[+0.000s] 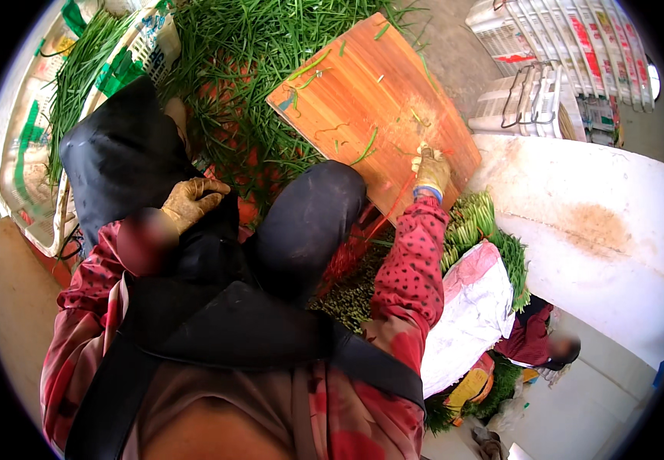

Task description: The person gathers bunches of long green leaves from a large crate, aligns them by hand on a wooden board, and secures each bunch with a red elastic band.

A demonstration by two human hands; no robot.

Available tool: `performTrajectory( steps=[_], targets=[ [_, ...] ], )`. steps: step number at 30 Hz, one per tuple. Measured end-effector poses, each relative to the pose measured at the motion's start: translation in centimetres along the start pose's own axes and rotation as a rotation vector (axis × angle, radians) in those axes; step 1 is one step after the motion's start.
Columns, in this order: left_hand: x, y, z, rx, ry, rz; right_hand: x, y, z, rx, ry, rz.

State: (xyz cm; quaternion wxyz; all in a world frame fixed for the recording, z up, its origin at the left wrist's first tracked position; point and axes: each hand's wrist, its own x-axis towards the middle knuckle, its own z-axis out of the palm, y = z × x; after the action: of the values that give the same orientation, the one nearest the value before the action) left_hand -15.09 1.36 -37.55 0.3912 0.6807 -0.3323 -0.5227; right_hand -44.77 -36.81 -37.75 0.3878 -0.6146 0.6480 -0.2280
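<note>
Red string (401, 201) runs over the board (347, 100) at two o'clock from mid-view, up to the gloved right hand (432, 170); its fingers are bunched, but whether they pinch it I cannot tell. At ten, the left hand (187, 203) is loosely curled, its contents unclear. Best, I judge, to draw the string straight, clear of the green scraps (365, 147). Beyond: cut greens (232, 38) at eleven, stained white tabletop (562, 184) at three, stacked crates (520, 103) at two.

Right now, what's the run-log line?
left hand: gloved, at black-clad left leg | right hand: gloved, over wooden board, grip unclear | loose green stalks: left of board | white plastic crates: upper right
</note>
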Motion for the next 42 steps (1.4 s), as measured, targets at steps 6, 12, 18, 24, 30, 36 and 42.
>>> performTrajectory(
  steps=[6, 12, 18, 24, 30, 36, 42],
  targets=[
    [-0.9, -1.0, -0.9, -0.041, 0.06, -0.01, 2.1, 4.8, 2.4, -0.195, -0.065, -0.015],
    [-1.0, 1.6, -1.6, 0.04, 0.029, 0.087, 6.1, 4.8, -1.8, -0.365, -0.137, -0.06],
    [-6.6, 4.7, -9.9, 0.43, 0.724, 0.472, -8.1, -14.5, 10.7, -0.055, -1.06, -0.203],
    [-7.3, 4.6, -14.7, 0.689, 1.065, 0.453, -15.9, 1.6, 29.6, -0.625, -1.077, -0.359],
    [-6.7, 4.2, -16.4, 0.718, 0.961, 0.322, -12.4, 24.0, 26.6, -0.047, -0.378, 0.493],
    [-7.3, 3.5, -18.0, 0.814, 0.848, 0.156, -11.9, 12.3, 39.2, -0.4, -0.038, 0.665],
    [-6.0, 3.5, -18.6, 0.817, 0.832, 0.105, -14.6, -3.5, 54.1, -0.507, -0.213, 0.093]
  ],
)
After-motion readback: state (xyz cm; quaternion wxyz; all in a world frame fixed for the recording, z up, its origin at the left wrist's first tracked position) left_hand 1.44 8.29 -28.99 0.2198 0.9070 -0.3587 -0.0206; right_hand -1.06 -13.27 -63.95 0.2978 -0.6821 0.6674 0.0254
